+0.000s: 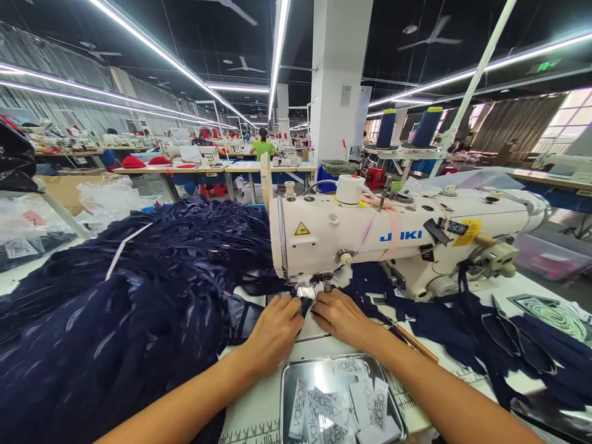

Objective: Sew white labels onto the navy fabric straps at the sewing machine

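My left hand (276, 322) is closed on navy fabric (306, 304) under the head of a white sewing machine (333, 237), just in front of the needle area. My right hand (341, 316) sits close by on the other side, fingers curled and pressed together; what they pinch is hidden. A metal tray (284, 394) with several printed labels (329, 404) lies below my hands. To the left, a large heap of navy garments (152, 308) reaches up to the machine.
On the right lie navy fabric strips (435, 327), scissors (518, 345), a wooden-handled tool (414, 342) and a roll of pale green tape (550, 317). Two thread cones (426, 128) stand behind the machine. A person in a green top (263, 147) sits farther back.
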The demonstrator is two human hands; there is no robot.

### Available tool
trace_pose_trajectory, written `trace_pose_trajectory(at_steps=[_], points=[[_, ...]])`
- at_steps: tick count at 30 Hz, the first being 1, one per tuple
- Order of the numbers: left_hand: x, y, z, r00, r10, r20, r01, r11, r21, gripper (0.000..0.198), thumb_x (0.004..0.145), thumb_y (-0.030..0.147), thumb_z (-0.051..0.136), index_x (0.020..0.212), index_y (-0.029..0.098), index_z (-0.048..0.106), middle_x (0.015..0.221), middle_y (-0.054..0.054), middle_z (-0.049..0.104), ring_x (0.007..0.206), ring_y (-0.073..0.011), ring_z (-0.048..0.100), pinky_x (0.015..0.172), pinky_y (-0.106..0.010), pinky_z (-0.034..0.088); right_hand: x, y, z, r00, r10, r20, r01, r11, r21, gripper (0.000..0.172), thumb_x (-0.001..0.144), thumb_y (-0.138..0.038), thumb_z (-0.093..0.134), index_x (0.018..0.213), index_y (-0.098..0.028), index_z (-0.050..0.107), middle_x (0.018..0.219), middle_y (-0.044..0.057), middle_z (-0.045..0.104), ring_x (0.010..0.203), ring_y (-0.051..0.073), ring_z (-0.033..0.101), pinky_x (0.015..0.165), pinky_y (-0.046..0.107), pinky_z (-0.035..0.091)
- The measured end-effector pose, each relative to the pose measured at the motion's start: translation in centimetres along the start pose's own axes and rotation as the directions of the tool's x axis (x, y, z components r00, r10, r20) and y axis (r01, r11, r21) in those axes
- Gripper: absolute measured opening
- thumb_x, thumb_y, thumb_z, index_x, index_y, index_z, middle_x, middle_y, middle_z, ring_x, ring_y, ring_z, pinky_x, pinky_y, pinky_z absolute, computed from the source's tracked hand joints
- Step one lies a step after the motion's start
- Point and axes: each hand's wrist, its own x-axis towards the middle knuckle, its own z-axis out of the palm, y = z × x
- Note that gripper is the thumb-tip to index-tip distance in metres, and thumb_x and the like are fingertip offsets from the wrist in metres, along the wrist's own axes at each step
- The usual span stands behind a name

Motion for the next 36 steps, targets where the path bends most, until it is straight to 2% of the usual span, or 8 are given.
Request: trace_pose_trajectory(at_steps=[4,6,9,12,18,22,28,36], points=[[-0.6,-0.9,1.6,0.988,0.025,0.153,-0.01,0.995,-0.102,0.015,0.069,0.0,0.047,0.066,0.015,0.052,0.074,-0.002,0.059,0.072,-0.0151,0.05,0.068,-0.03,0.038,0.0,-0.2,-0.1,0.999,-0.015,0.042,0.015,1.0,-0.015,0.015,0.084,-0.015,0.047,0.074,-0.015,0.058,0.079,0.003,0.057,0.072,0.015,0.05,0.067,0.026,0.039],[-1.2,-0.9,1.2,0.982,0.002,0.186,0.026,0.989,-0.147,0.015,0.068,0.002,0.047,0.071,0.015,0.053,0.075,-0.001,0.06,0.074,-0.0149,0.051,0.08,-0.034,0.037,0.1,-0.5,-0.4,0.996,-0.036,0.079,0.042,0.996,-0.081,0.015,0.083,-0.011,0.047,0.073,-0.014,0.057,0.078,0.004,0.057,0.071,0.016,0.051,0.067,0.027,0.04],[-2.2,-0.6,0.2,0.985,-0.016,0.169,0.05,0.979,-0.196,0.023,0.068,0.006,0.046,0.086,0.016,0.055,0.086,-0.003,0.062,0.089,-0.0173,0.052,0.097,-0.043,0.026,0.1,-1.1,-0.6,0.994,-0.054,0.1,0.073,0.978,-0.195,0.013,0.075,-0.002,0.05,0.075,-0.013,0.057,0.079,0.007,0.057,0.073,0.018,0.053,0.068,0.03,0.041],[-2.7,-0.4,-0.4,0.983,0.024,0.181,0.017,0.976,-0.218,0.033,0.071,0.01,0.045,0.102,0.015,0.053,0.1,-0.007,0.06,0.102,-0.0191,0.048,0.103,-0.043,0.02,0.2,-1.4,-0.2,0.996,-0.036,0.077,0.052,0.975,-0.216,0.014,0.075,-0.001,0.049,0.075,-0.014,0.056,0.077,0.007,0.056,0.07,0.019,0.053,0.066,0.03,0.041],[-2.8,-0.5,-0.5,0.942,0.086,0.323,-0.032,0.985,-0.171,0.033,0.073,0.012,0.045,0.106,0.012,0.051,0.104,-0.01,0.056,0.101,-0.0213,0.048,0.091,-0.035,0.039,0.2,-0.6,1.6,0.993,0.111,0.025,-0.109,0.991,-0.073,0.007,0.081,-0.013,0.048,0.078,-0.014,0.055,0.078,0.004,0.056,0.068,0.016,0.053,0.063,0.026,0.04],[-3.1,-0.4,-0.2,0.944,0.105,0.311,-0.077,0.992,-0.1,0.034,0.076,0.007,0.04,0.108,0.008,0.051,0.103,-0.012,0.057,0.099,-0.0209,0.05,0.087,-0.032,0.042,0.3,-0.9,1.2,0.975,0.211,0.064,-0.204,0.973,-0.105,0.005,0.081,-0.013,0.049,0.081,-0.012,0.054,0.077,0.006,0.057,0.073,0.018,0.053,0.066,0.028,0.038],[-3.4,0.0,0.1,0.947,0.193,0.257,-0.206,0.978,0.027,0.032,0.08,0.007,0.036,0.106,0.002,0.054,0.105,-0.015,0.06,0.097,-0.0215,0.054,0.087,-0.031,0.042,1.2,-1.3,-0.3,0.949,0.22,0.227,-0.191,0.971,-0.141,0.014,0.082,-0.007,0.042,0.079,-0.013,0.054,0.081,0.006,0.057,0.071,0.016,0.053,0.064,0.026,0.034],[-3.7,0.1,0.4,0.95,0.172,0.26,-0.194,0.979,0.061,0.028,0.078,0.009,0.04,0.1,0.005,0.058,0.109,-0.017,0.058,0.096,-0.0229,0.055,0.082,-0.033,0.043,3.3,-0.3,1.1,0.958,0.165,0.233,-0.228,0.934,0.276,0.013,0.079,-0.009,0.045,0.07,-0.017,0.049,0.064,-0.003,0.051,0.063,0.011,0.047,0.058,0.021,0.031]])
